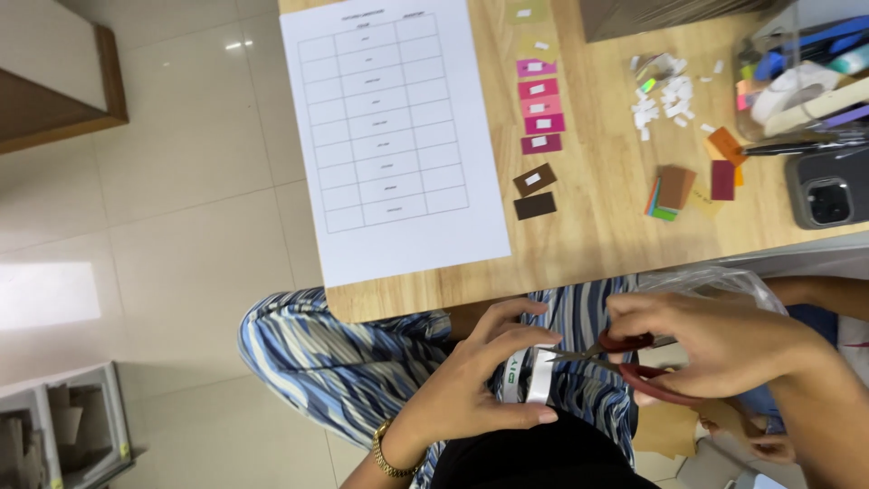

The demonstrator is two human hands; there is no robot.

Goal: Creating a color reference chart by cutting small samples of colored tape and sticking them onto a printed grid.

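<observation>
While my left hand [480, 376] pinches a narrow white paper strip [539, 376] upright over my lap, fingers closed on its lower and upper ends, my right hand [715, 340] is closed through the loops of the red-handled scissors [625, 358], whose blades point left and meet the strip near its top edge. I judge the cut as just starting: the strip looks whole, and I cannot tell whether the blades have bitten in yet.

Up on the counter [597, 226], a good share of the work looks done. A column of pink and magenta colour cards [539, 104] runs beside the printed table sheet [391, 127], each with a small white label on it, and a brown card [534, 179] below them is labelled too. The dark brown card [535, 206] beneath it carries no label. Further right, a loose stack of coloured cards [672, 192] and an orange and a maroon one [722, 179] lie unlabelled, near a heap of cut white slips [665, 95]. I judge that those cards are what remains.
</observation>
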